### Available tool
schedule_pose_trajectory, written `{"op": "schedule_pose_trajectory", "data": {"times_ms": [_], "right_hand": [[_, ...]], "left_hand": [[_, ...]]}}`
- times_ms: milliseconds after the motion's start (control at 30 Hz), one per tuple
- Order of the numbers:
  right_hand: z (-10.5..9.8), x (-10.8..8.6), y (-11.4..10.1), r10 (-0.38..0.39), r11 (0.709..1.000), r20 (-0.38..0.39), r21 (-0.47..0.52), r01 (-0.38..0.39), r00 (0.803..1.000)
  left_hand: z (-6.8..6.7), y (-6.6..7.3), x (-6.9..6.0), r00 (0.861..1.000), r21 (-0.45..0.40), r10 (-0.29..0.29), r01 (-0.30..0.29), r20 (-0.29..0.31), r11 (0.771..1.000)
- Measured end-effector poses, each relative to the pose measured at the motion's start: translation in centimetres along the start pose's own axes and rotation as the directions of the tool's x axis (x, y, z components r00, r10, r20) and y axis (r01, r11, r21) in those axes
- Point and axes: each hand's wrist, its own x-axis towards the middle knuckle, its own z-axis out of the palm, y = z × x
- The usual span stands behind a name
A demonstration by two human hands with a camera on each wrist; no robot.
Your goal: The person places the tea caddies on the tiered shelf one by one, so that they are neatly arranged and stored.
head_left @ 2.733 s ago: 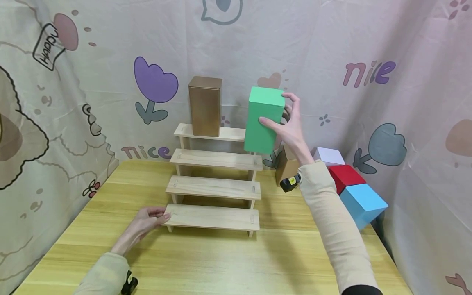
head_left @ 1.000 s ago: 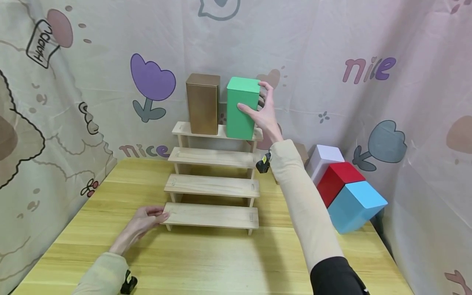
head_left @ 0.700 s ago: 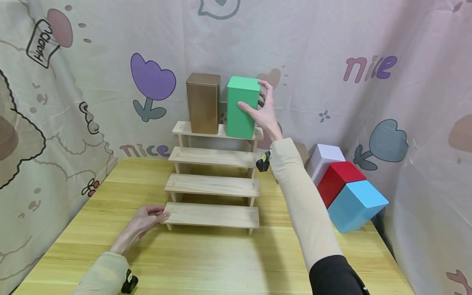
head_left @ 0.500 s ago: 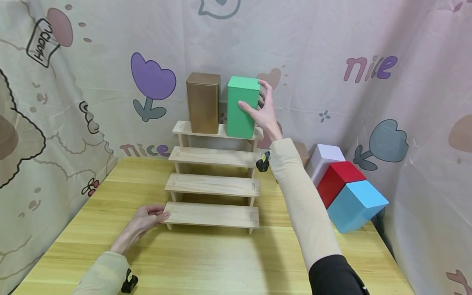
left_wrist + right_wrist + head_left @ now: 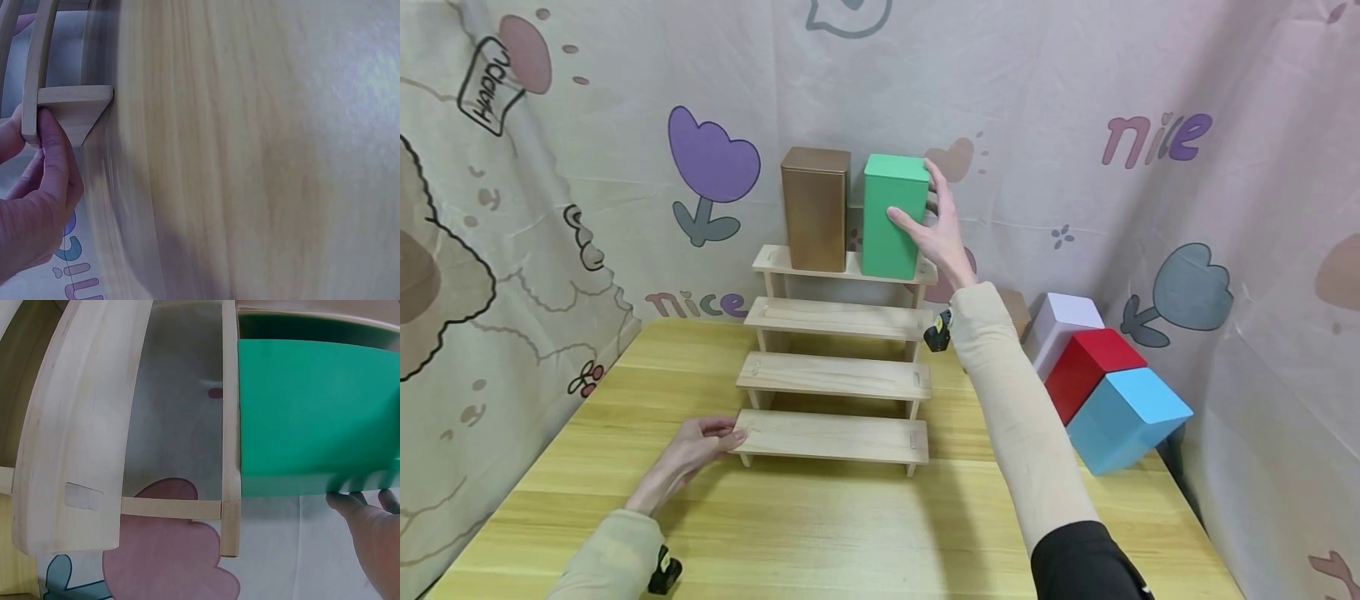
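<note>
A green box (image 5: 895, 218) stands upright at the right of the top shelf. My right hand (image 5: 942, 237) holds it by its right side, thumb over the front face and a fingertip at the top right corner. In the right wrist view, fingertips of the right hand (image 5: 369, 528) meet the edge of the green box (image 5: 312, 412); the thumb cannot be made out. With thumb and fingers, my left hand (image 5: 692, 446) pinches the left end of the lowest shelf (image 5: 835, 437). The left wrist view shows the left hand (image 5: 40, 200) gripping that board's end (image 5: 31, 94).
A brown box (image 5: 815, 212) stands left of the green one on the top shelf. Behind my right forearm is another brown box (image 5: 1015, 308). White (image 5: 1063, 321), red (image 5: 1090, 367) and blue (image 5: 1123, 425) boxes lean at the table's right. A patterned curtain (image 5: 1037, 100) hangs behind.
My right hand has brought the green box left onto the top shelf. Since half a second ago, its upper finger has straightened slightly. The left hand stays at the lowest shelf.
</note>
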Motion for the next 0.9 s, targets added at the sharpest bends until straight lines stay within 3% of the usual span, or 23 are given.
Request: {"op": "schedule_pose_trajectory", "data": {"times_ms": [367, 900], "right_hand": [[0.11, 0.27, 0.44, -0.054, 0.998, -0.002, -0.012, 0.054, 0.999], [0.37, 0.48, 0.44, -0.043, 0.999, 0.008, 0.023, 0.043, 0.999]], "left_hand": [[0.08, 0.13, -0.14, 1.0, -0.01, 0.002, -0.002, -0.001, 1.0], [0.06, 0.3, -0.16, 1.0, 0.02, -0.006, 0.006, -0.012, 1.0]]}}
